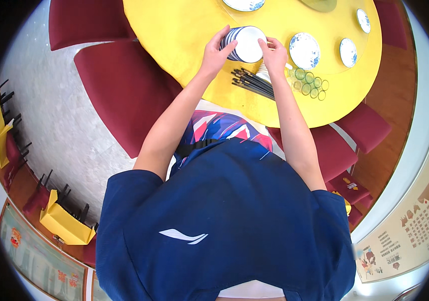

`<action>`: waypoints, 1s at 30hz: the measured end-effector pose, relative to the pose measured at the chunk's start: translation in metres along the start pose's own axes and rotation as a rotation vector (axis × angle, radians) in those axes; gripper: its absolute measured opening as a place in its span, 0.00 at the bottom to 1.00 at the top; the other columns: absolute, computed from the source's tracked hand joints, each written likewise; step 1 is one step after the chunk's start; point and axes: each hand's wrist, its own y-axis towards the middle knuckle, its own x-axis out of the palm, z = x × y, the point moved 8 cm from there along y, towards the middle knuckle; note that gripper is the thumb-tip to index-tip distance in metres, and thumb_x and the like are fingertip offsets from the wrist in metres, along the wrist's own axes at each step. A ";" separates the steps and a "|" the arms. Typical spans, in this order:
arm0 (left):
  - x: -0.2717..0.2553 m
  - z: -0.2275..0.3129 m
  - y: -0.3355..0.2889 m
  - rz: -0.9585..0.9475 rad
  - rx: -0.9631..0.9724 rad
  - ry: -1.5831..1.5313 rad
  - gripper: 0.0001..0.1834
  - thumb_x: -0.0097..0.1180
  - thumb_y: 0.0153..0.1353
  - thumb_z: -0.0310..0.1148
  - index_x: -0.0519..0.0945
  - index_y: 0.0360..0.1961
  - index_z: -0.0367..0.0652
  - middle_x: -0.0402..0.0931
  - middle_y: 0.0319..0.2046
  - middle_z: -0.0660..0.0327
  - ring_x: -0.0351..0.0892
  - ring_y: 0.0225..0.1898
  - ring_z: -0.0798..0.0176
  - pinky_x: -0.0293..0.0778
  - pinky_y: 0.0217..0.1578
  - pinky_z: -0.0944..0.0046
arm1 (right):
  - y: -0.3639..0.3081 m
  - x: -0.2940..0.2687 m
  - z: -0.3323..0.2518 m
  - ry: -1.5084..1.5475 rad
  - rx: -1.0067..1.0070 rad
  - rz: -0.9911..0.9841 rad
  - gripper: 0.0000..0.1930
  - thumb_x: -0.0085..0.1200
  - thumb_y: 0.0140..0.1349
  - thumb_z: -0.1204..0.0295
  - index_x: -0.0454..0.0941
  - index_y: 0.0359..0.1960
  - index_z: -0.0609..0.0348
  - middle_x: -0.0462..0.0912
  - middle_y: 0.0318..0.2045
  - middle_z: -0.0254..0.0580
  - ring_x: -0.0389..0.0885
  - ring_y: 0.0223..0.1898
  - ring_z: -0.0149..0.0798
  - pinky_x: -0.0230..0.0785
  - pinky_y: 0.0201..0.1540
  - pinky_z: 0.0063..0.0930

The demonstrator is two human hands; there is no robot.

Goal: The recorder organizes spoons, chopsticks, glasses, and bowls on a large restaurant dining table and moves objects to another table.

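yellow round table (199,30) bears a plate stack (244,44), left hand (217,52) and right hand (274,55) fingers pinching its sides.

The person wears a dark navy short-sleeved shirt (224,220) of smooth, sporty fabric, its sleeves ending above the elbows so that both forearms are bare. A white, curved swoosh-like emblem (183,236) sits on the chest, tapering to points at both ends. Below the shirt's hem shows a garment with a busy print (222,126) of blue, pink, red and white angular streaks, crossed by a narrow black strap (194,146). The left hand (216,52) and right hand (274,56) are bare, with no gloves, rings or watch visible.
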 end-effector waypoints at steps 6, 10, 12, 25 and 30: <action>-0.003 -0.007 0.002 0.002 0.056 0.176 0.23 0.67 0.56 0.32 0.79 0.51 0.31 0.77 0.53 0.49 0.76 0.55 0.62 0.70 0.56 0.65 | 0.022 0.014 0.037 0.099 0.137 -0.138 0.22 0.68 0.53 0.60 0.81 0.42 0.67 0.85 0.30 0.43 0.82 0.28 0.34 0.74 0.35 0.28; -0.009 -0.011 -0.002 0.014 -0.011 0.073 0.23 0.64 0.60 0.31 0.78 0.54 0.32 0.78 0.51 0.54 0.76 0.52 0.66 0.71 0.55 0.66 | 0.015 0.021 0.026 0.142 0.225 -0.247 0.24 0.67 0.54 0.60 0.79 0.45 0.67 0.85 0.33 0.45 0.83 0.32 0.34 0.75 0.38 0.28; -0.011 -0.015 -0.001 0.034 -0.031 0.078 0.20 0.63 0.60 0.29 0.79 0.53 0.33 0.75 0.55 0.51 0.75 0.54 0.65 0.71 0.54 0.66 | 0.012 0.024 0.028 0.135 0.227 -0.260 0.24 0.66 0.55 0.60 0.78 0.47 0.67 0.85 0.35 0.46 0.83 0.35 0.33 0.75 0.39 0.27; 0.016 -0.028 0.026 -0.050 0.143 0.541 0.32 0.51 0.62 0.50 0.70 0.62 0.42 0.60 0.64 0.36 0.52 0.69 0.34 0.48 0.68 0.46 | -0.017 0.058 0.026 0.767 0.451 -0.414 0.25 0.52 0.67 0.69 0.63 0.62 0.64 0.76 0.53 0.48 0.79 0.52 0.43 0.77 0.50 0.42; 0.009 -0.048 0.031 -0.078 0.052 0.540 0.32 0.56 0.60 0.50 0.72 0.61 0.43 0.65 0.61 0.39 0.59 0.66 0.38 0.55 0.65 0.52 | -0.019 0.064 0.029 1.013 0.573 -0.422 0.26 0.49 0.66 0.71 0.59 0.64 0.65 0.72 0.58 0.52 0.73 0.58 0.49 0.70 0.58 0.49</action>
